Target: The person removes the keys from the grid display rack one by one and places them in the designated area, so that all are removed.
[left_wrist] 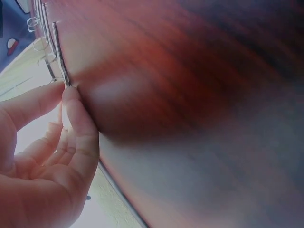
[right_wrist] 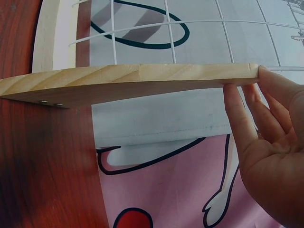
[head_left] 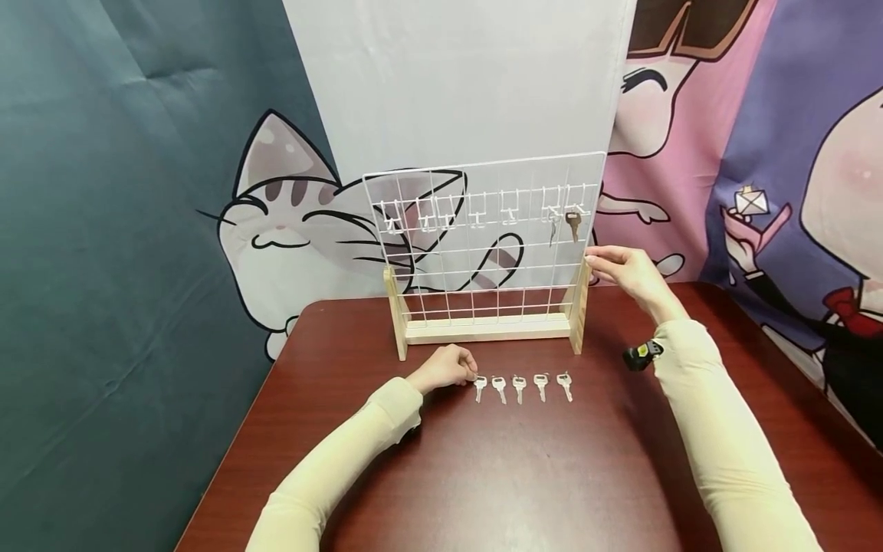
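Note:
Several silver keys lie in a row on the table in front of a white wire grid rack with wooden side posts. My left hand (head_left: 447, 368) is at the left end of the row, thumb and forefinger pinching the head of the leftmost key (head_left: 479, 389). That key (left_wrist: 59, 52) appears edge-on in the left wrist view, its shaft pointing away from the fingertips. My right hand (head_left: 631, 272) grips the top of the right wooden post (right_wrist: 142, 73), thumb on one side and fingers on the other. A brownish key (head_left: 573, 227) and a thin silver one (head_left: 553, 230) hang from the rack's right-hand hooks.
More white hooks (head_left: 477, 219) line the upper part of the grid. A pale wooden bar (head_left: 486, 330) joins the two posts at the bottom. The reddish-brown table (head_left: 524, 475) reaches a cartoon-printed cloth backdrop (head_left: 172, 153) behind.

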`<state>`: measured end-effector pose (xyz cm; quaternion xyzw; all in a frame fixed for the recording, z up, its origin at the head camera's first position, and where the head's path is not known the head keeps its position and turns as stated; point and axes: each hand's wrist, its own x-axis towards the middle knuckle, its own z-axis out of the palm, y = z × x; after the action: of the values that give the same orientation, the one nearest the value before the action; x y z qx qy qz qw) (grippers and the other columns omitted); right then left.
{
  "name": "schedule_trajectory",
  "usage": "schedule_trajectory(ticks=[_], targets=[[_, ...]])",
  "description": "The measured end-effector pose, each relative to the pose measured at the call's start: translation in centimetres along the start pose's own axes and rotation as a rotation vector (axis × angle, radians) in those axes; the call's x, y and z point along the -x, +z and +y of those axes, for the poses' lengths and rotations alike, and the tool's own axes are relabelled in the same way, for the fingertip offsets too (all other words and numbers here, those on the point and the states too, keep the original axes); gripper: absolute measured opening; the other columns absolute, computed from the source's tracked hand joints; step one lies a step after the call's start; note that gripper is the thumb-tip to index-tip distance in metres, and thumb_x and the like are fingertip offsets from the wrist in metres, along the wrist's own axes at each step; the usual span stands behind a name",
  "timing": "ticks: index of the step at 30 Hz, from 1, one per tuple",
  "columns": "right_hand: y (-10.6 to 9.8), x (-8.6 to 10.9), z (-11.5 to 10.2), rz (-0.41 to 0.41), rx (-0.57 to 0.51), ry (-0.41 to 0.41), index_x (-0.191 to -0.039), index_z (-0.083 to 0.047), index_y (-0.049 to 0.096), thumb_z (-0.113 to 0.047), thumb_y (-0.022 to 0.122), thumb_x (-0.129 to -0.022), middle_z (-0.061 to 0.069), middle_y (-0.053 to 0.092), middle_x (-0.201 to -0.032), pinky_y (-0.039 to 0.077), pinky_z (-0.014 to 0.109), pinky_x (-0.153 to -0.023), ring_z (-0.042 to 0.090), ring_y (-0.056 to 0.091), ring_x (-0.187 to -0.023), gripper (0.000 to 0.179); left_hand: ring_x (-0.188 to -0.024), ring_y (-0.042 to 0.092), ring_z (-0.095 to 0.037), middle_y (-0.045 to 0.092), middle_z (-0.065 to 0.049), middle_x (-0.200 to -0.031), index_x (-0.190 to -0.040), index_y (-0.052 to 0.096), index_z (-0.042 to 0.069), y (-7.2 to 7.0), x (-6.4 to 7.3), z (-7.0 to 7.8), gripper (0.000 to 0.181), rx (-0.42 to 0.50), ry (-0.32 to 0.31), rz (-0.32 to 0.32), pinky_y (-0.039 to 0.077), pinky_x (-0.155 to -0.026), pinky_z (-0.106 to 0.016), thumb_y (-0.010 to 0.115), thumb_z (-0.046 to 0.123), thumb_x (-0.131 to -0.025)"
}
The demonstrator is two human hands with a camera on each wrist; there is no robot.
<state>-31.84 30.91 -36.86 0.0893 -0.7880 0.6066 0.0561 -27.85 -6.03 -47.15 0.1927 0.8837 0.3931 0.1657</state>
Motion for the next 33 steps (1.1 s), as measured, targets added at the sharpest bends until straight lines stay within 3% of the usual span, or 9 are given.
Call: schedule_trajectory(ticks=[11, 24, 33], targets=[[-0.2, -0.1, 0.5, -0.012, -0.003, 0.027, -0.137, 0.012, 0.052, -0.015, 0.064, -0.100, -0.010, 0.070, -0.109, 0.054, 0.022, -0.092, -0.001, 0.067, -0.096, 0.047, -0.059, 0.060, -0.006, 0.067, 0.002, -0.072, -0.094, 0.071, -0.002, -0.1, 0.3, -0.7, 0.012, 0.047, -0.014, -0.012, 0.050, -0.056, -0.017, 0.074, 0.002, -0.084], [-0.1, 0.0, 0.0, -0.009, 0.006, -0.014, -0.136, 0.010, 0.055, -0.021, 0.066, -0.100, -0.009, 0.070, -0.110, 0.055, 0.019, -0.089, 0.000, 0.067, -0.097, 0.049, -0.060, 0.061, -0.010, 0.068, 0.001, -0.072, -0.096, 0.072, -0.002, -1.0, 0.2, -0.8, 0.012, 0.052, 0.008, -0.017, 0.049, -0.055, -0.018, 0.075, 0.003, -0.085], [0.0, -0.1, 0.3, 0.006, 0.019, 0.002, -0.137, 0.008, 0.056, -0.021, 0.066, -0.099, -0.009, 0.070, -0.112, 0.054, 0.020, -0.090, -0.002, 0.066, -0.098, 0.049, -0.062, 0.060, -0.009, 0.069, 0.000, -0.074, -0.097, 0.071, -0.001, -1.4, 0.4, -1.9, 0.012, 0.081, 0.025, -0.014, 0.050, -0.057, -0.019, 0.073, 0.002, -0.085]])
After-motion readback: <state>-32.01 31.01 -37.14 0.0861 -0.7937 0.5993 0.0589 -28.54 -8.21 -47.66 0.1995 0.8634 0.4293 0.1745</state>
